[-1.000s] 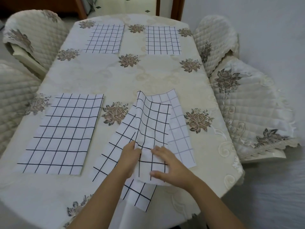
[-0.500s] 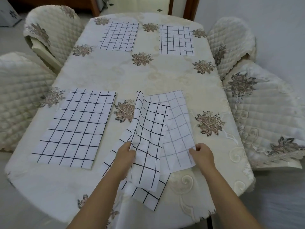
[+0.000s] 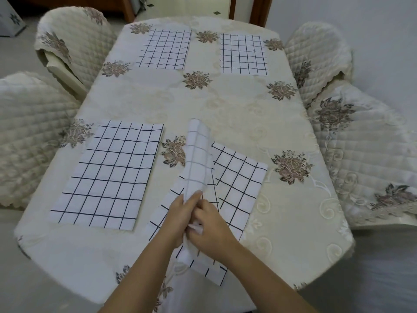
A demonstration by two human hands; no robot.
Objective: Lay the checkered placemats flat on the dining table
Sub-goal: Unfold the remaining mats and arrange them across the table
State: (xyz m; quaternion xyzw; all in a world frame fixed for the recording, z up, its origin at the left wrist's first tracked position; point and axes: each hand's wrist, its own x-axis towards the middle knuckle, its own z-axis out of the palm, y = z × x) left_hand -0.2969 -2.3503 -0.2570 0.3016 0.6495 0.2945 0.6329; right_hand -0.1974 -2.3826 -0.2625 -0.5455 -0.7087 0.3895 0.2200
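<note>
Head view: my left hand (image 3: 180,213) and right hand (image 3: 212,227) both pinch the half-folded placemat (image 3: 197,154). I judge it mid-unfolding; next, spread it flat on the tabletop (image 3: 225,114).

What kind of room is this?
Probably a home dining room: a cloth-covered oval dining table, quilted-cover chairs round it, and checkered placemats laid flat at three places. The left hand and right hand grip another placemat, raised off the table.
</note>
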